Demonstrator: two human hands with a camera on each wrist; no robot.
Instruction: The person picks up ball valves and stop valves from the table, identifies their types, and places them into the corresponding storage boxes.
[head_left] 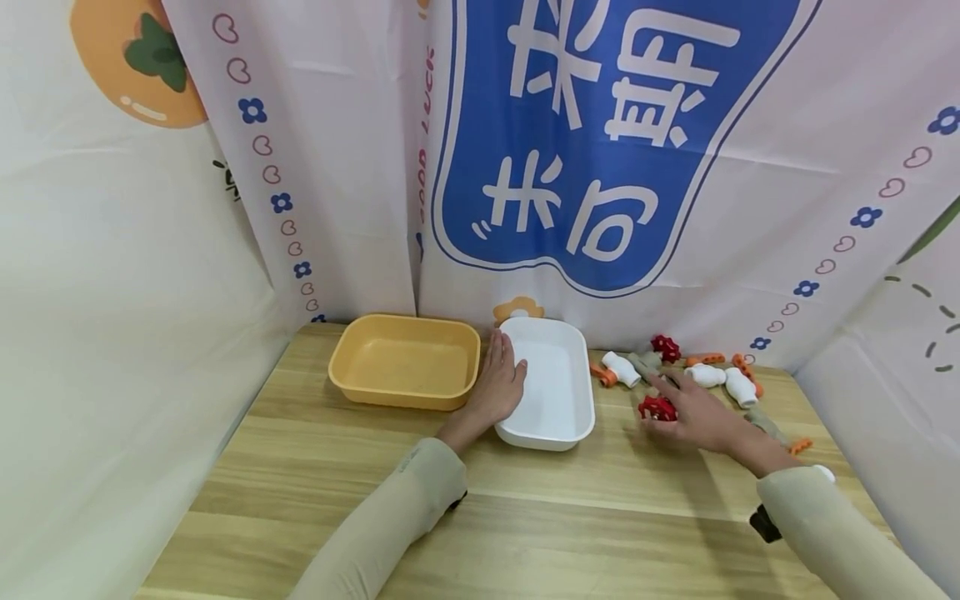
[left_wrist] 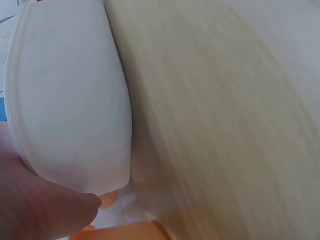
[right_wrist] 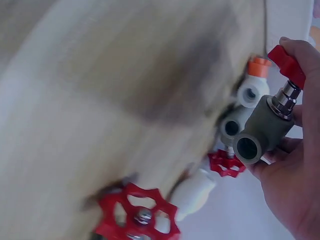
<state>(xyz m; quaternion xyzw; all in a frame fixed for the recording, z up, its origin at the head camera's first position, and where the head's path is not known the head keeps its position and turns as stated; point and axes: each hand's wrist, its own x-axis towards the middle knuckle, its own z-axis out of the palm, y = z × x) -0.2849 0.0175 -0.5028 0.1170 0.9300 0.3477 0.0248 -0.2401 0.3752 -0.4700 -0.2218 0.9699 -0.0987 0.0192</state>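
My left hand [head_left: 495,383] grips the near-left wall of a white plastic tray [head_left: 551,383], its fingers along the outside and the thumb over the rim. In the left wrist view, a fingertip touches the tray's outer wall [left_wrist: 75,100]. My right hand [head_left: 697,412] holds a grey-green pipe valve [right_wrist: 267,125] with a red handle [right_wrist: 287,65], fingers curled around it at the right of the table. Beside it lie a white valve with an orange handle [right_wrist: 257,67] and another grey valve with a red wheel handle [right_wrist: 227,162].
A yellow tray [head_left: 405,362] stands left of the white one. Several white valves [head_left: 741,387] and orange-handled pieces lie on the wooden table's right side. A printed cloth [head_left: 360,183] hangs close behind the table, with pale cloth at both sides.
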